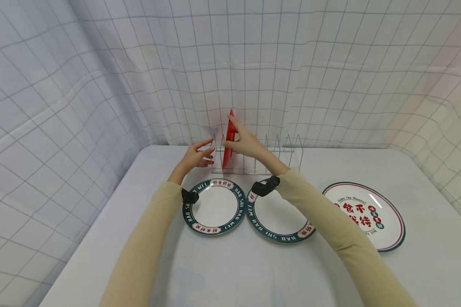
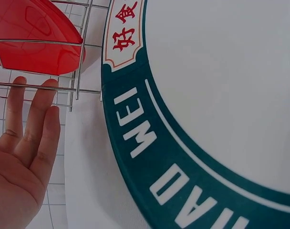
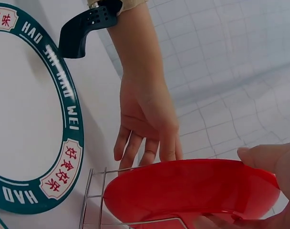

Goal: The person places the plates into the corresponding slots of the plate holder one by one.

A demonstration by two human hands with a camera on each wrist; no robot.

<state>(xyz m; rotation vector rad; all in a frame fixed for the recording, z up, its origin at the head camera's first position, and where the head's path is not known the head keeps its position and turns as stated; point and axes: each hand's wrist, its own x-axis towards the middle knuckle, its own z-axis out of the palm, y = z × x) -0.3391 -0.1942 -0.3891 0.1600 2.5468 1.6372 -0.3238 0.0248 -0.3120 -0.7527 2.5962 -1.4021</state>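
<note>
Holding the red dish, likely light and slippery, the right hand should pinch its edge; left hand fingers wide.

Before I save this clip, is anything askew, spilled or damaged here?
Nothing stands out. The red dish tilts slightly in the wire rack, but the right hand holds it; three printed plates lie flat, without visible damage.

Long cream sleeves end beside black wrist mounts.

Red dish looks glossy plast., rack shiny metal, bkgd matt cloth.
</note>
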